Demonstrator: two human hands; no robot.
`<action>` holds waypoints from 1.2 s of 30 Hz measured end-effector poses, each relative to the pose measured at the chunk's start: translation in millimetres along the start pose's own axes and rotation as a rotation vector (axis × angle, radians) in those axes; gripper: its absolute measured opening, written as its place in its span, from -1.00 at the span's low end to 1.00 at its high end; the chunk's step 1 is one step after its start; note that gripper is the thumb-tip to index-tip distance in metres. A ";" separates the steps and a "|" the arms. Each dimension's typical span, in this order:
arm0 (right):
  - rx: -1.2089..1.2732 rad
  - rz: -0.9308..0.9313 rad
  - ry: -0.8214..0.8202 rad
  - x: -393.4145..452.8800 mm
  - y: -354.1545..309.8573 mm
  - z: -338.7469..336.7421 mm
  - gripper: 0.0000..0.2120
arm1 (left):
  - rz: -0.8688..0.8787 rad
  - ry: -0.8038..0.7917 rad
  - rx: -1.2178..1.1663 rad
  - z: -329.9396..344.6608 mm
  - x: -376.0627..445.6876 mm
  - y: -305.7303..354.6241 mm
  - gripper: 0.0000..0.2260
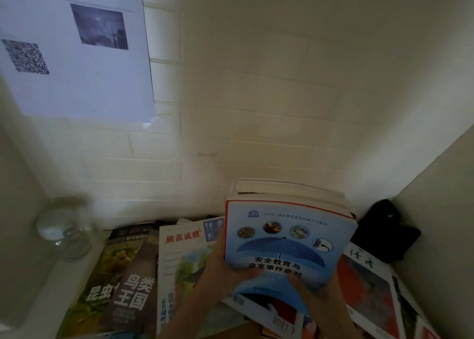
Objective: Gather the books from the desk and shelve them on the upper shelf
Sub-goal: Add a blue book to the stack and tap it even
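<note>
From my remote seat I saw a stack of books (289, 210) held up in front of the tiled wall (256, 95), its top book a pale blue one (289, 246) with an umbrella picture, four small round photos and dark Chinese lettering on the cover. Under that cover the page edges of several thicker books showed at the far end of the stack. The left hand (225, 267) gripped the stack's left edge, its thumb lying over the blue cover near the lettering, and the right hand (307, 285) clamped the near right corner, thumb on top as well; the two hands sat close together at the near end of the stack, both wrapped on it. Below and around the stack, more books lay flat on the tabletop (38, 308): to the left a brown book about birds (133, 287) overlapping a green insect book (102, 274), then a white magazine with red title characters (179, 249) partly under the left forearm. To the right lay a magazine with a red-orange cover (366, 292) and green characters on its top. A dated blue-and-white magazine (277, 318) stuck out beneath the wrists. A black object (384, 231), too dark for me to identify, sat in the far right corner against the side panel (436, 210). At the left edge stood a clear glass jar (66, 231), blurred. Higher on the wall hung a white sheet (77, 82) with a QR code and a small dark photo.
</note>
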State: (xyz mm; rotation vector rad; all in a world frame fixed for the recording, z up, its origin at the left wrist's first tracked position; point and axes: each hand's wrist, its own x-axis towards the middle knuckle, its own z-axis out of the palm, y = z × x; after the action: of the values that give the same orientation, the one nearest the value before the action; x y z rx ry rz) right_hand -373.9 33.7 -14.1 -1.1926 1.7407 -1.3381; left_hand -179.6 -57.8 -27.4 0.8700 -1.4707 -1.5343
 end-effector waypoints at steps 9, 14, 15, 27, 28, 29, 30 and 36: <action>0.084 0.019 0.055 -9.0 -3.6 -7.8 -0.28 | -0.034 -0.096 0.005 3.5 -1.4 4.8 -0.09; 0.029 -0.010 0.051 -7.8 -8.8 -4.3 -0.17 | -0.077 -0.061 0.047 -0.4 0.2 -0.8 -0.31; -0.007 -0.007 0.029 -9.4 -8.1 -5.2 -0.13 | -0.090 -0.056 0.036 -0.8 -2.8 -2.3 -0.33; -0.048 0.028 -0.048 -11.8 -34.6 -2.7 -0.39 | -0.089 0.186 -0.096 -4.0 -15.4 25.6 -0.48; -0.057 0.002 -0.062 -12.8 -47.9 -1.1 -0.42 | -0.053 0.223 -0.075 -11.7 -21.0 37.9 -0.44; -0.060 -0.031 -0.091 -15.1 -64.0 3.5 -0.42 | -0.015 0.262 -0.059 -20.9 -27.8 52.9 -0.40; -0.065 -0.063 -0.117 -18.0 -82.4 9.5 -0.41 | 0.020 0.309 -0.047 -31.0 -35.4 69.2 -0.40; -0.043 -0.361 -0.346 -45.3 -200.2 69.3 -0.20 | 0.229 0.609 0.065 -99.8 -112.6 163.6 -0.59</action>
State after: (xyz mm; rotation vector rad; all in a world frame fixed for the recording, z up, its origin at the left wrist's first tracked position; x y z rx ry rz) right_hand -239.8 34.0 156.1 -1.7101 1.3578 -1.2022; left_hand -26.3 4.2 121.0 1.0501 -1.1239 -0.9404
